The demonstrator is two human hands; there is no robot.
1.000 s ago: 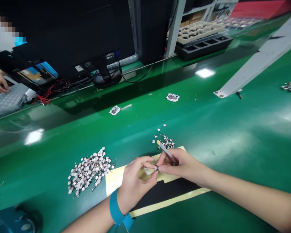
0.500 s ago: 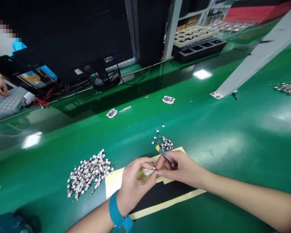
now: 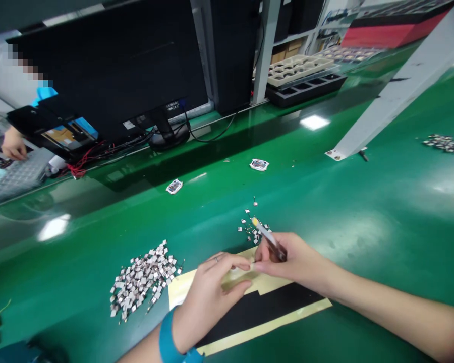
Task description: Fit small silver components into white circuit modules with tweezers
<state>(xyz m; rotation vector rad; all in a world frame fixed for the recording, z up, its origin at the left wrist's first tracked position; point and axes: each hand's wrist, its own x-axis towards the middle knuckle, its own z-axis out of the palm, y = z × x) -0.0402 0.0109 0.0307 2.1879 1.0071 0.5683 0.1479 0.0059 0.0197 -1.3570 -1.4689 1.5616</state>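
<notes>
My left hand (image 3: 215,287), with a blue band at the wrist, is curved over a yellow sheet (image 3: 185,286) bearing black strips (image 3: 242,316). Its thumb and fingers are apart, and the fingertips come close to my right hand (image 3: 283,257). That hand is closed around tweezers (image 3: 267,234), whose yellow-marked end points up and away. Something tiny shows between the fingertips of both hands, too small to make out. Left of the sheet lies a big pile of small silvery parts (image 3: 142,277). Behind my right hand is a smaller group of similar parts (image 3: 254,233).
Two white-framed pieces (image 3: 174,186) (image 3: 259,165) lie farther back on the green table. A slanted metal post (image 3: 382,101) stands at the right. Behind are a monitor (image 3: 117,65), trays (image 3: 306,85) and another person's hand (image 3: 14,146). More parts (image 3: 444,143) lie far right.
My left thumb has parted from its fingers, and the small part pinched between my hands no longer shows clearly. My right hand and the tweezers have shifted slightly right. The view has moved a little.
</notes>
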